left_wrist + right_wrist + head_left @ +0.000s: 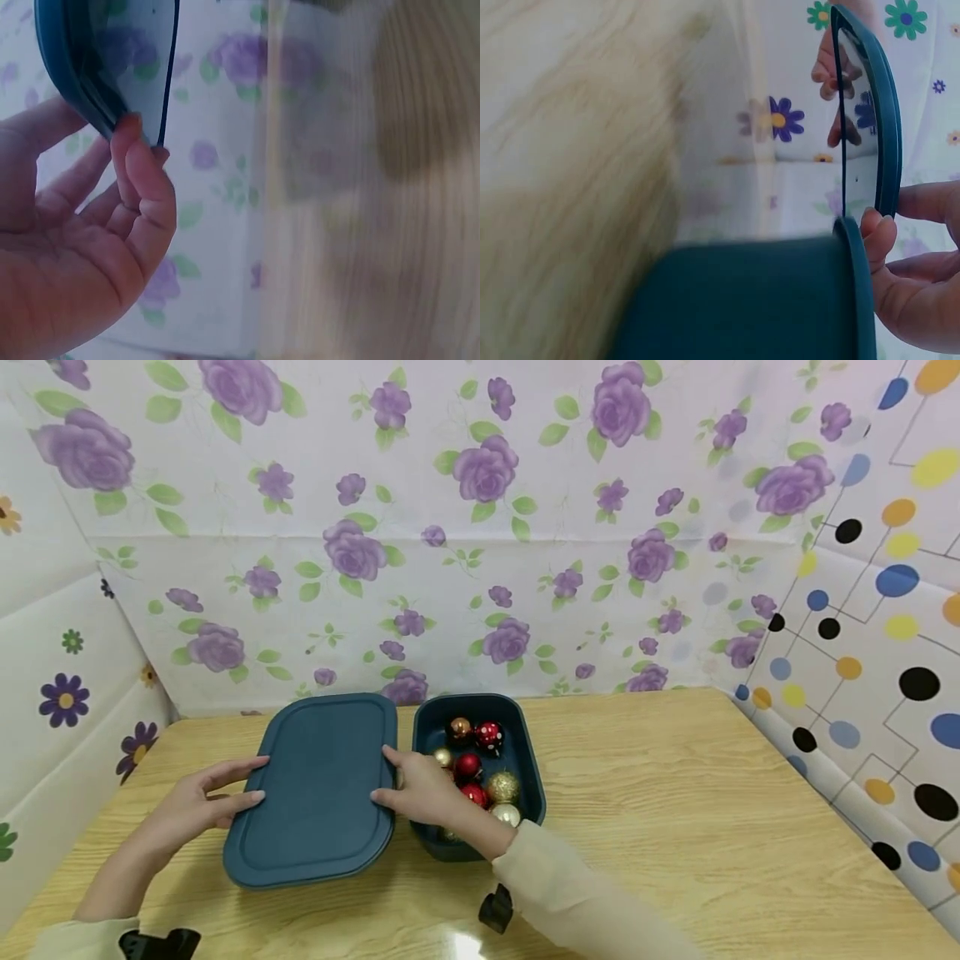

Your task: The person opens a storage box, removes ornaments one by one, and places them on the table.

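A dark teal lid (315,785) with rounded corners is raised over the left part of the table, slightly tilted. My left hand (187,810) holds its left edge; in the left wrist view the fingertips (127,135) pinch the rim from below. At the opposite edge, my right hand (427,785) pinches the lid between thumb and fingers. The lid's shiny underside (860,165) shows in the right wrist view. Just right of the lid stands a matching uncovered box (534,777) holding several red, gold and copper baubles (502,787). My right hand and wrist pass over the box and hide part of its contents.
The box and hands are over a light wooden table (675,810). Behind it hangs a sheet with purple flowers (487,468); a dotted sheet (900,693) borders the right and a flowered one (45,635) the left.
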{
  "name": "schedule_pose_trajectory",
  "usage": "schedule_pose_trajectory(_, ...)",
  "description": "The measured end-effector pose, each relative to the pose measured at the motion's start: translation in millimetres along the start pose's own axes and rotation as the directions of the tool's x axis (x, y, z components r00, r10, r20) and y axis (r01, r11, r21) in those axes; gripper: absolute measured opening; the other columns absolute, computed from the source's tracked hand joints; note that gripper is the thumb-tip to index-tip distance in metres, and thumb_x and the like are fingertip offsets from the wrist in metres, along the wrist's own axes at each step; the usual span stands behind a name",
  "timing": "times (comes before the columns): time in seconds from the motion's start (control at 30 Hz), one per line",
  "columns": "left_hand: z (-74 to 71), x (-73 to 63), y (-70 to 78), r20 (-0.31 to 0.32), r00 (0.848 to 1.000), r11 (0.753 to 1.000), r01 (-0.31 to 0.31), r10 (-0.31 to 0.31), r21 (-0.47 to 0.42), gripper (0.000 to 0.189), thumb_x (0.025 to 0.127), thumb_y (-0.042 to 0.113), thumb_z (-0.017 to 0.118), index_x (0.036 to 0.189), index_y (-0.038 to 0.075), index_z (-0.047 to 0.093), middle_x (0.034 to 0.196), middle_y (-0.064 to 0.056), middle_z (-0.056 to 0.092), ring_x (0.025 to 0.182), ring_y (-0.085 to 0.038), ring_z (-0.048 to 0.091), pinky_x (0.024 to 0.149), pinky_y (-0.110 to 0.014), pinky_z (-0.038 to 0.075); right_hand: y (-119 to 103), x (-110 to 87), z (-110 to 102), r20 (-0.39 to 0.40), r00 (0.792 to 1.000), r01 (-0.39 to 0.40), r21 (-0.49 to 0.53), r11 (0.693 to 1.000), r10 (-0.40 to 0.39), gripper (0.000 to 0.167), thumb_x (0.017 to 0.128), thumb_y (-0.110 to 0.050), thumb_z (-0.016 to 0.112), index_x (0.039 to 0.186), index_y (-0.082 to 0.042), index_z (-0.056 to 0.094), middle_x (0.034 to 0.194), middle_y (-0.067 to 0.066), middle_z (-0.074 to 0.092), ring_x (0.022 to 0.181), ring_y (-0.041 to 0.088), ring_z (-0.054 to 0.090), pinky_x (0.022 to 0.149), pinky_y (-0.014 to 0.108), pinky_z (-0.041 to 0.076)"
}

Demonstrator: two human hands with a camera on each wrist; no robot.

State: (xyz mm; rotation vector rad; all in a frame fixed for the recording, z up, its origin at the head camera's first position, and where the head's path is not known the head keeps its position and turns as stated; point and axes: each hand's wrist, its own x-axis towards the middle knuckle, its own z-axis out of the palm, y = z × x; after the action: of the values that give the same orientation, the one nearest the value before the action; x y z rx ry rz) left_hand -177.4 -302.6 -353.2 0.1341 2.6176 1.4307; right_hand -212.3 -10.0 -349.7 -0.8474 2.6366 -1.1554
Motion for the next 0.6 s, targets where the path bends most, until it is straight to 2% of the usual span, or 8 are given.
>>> schedule_pose_trajectory(0.1,-7.2,0.5,-9.5,0.021,1.0,1.0,0.01,-0.01,0.013,0.065,0.09,0.032,0.057,0.142,0.004,0.03,0.14,-0.03,0.027,0.09,-0.013,0.059,0.069,-0.034,0.051,-7,3.5,9,-0.01,1.0,-0.02,-0.042,0.999,0.02,0.061,0.087,-0.018,0.063,0.137,0.001,0.036,0.038,-0.003,0.033,0.03,0.006,0.024,0.035,0.018,0.025)
schedule_pose_trajectory(0.2,-12.7,2.3,-18.8,0.045,0.999,1.0,0.007,-0.007,0.011,0.063,0.091,0.03,0.056,0.142,0.003,0.03,0.14,-0.031,0.026,0.087,-0.008,0.059,0.069,-0.034,0.051,-11,8.4,17,-0.007,0.999,-0.038,-0.037,0.999,0.038,0.059,0.087,-0.018,0.063,0.137,0.002,0.037,0.038,-0.002,0.035,0.03,0.007,0.022,0.035,0.018,0.024)
schedule_pose_trajectory(0.3,-16.5,4.0,-26.2,0.066,0.998,1.0,0.009,-0.01,0.007,0.062,0.091,0.029,0.056,0.141,0.002,0.031,0.14,-0.032,0.026,0.081,-0.007,0.058,0.066,-0.034,0.05,-14,13.5,24,0.008,0.997,-0.072,-0.028,0.997,0.072,0.057,0.088,-0.017,0.062,0.136,0.002,0.038,0.042,0.004,0.046,0.03,0.007,0.024,0.038,0.016,0.027)
schedule_pose_trajectory(0.33,-17.5,4.5,-28.2,0.074,0.997,1.0,0.014,-0.014,0.009,0.061,0.092,0.028,0.056,0.141,0.002,0.031,0.14,-0.032,0.026,0.08,-0.007,0.058,0.065,-0.033,0.049,-15,14.8,26,0.011,0.996,-0.083,-0.033,0.996,0.083,0.057,0.088,-0.017,0.062,0.136,0.002,0.039,0.048,0.006,0.053,0.03,0.007,0.027,0.041,0.015,0.03)
schedule_pose_trajectory(0.4,-18.9,5.9,-31.3,0.091,0.995,1.0,0.026,-0.027,0.011,0.061,0.092,0.028,0.056,0.141,0.001,0.031,0.14,-0.033,0.025,0.08,-0.009,0.057,0.064,-0.034,0.049,-17,17.3,31,0.015,0.993,-0.117,-0.045,0.992,0.118,0.055,0.087,-0.017,0.063,0.134,0.001,0.041,0.073,0.01,0.068,0.032,0.008,0.035,0.045,0.015,0.034)
schedule_pose_trajectory(0.5,-20.7,7.1,-35.7,0.118,0.992,0.999,0.047,-0.049,0.016,0.062,0.092,0.029,0.055,0.14,-0.001,0.031,0.14,-0.034,0.023,0.086,-0.011,0.058,0.066,-0.034,0.049,-20,20.8,39,0.014,0.985,-0.168,-0.109,0.98,0.17,0.053,0.087,-0.019,0.064,0.133,-0.001,0.045,0.116,0.012,0.062,0.058,0.008,0.059,0.057,0.014,0.042)
schedule_pose_trajectory(0.57,-21.4,8.2,-38.2,0.134,0.989,0.998,0.057,-0.059,0.019,0.062,0.092,0.029,0.055,0.14,-0.002,0.032,0.139,-0.035,0.023,0.089,-0.012,0.058,0.068,-0.034,0.049,-21,23.2,44,0.009,0.98,-0.193,-0.164,0.967,0.197,0.05,0.086,-0.02,0.064,0.13,-0.002,0.049,0.126,0.009,0.055,0.078,0.01,0.063,0.062,0.016,0.044)
schedule_pose_trajectory(0.6,-21.5,8.7,-39.4,0.139,0.988,0.998,0.062,-0.064,0.017,0.062,0.092,0.028,0.055,0.14,-0.003,0.032,0.139,-0.036,0.023,0.084,-0.012,0.058,0.067,-0.034,0.049,-22,24.3,46,0.009,0.977,-0.209,-0.19,0.959,0.214,0.047,0.086,-0.021,0.064,0.127,-0.002,0.052,0.123,0.008,0.057,0.083,0.011,0.062,0.063,0.016,0.044)
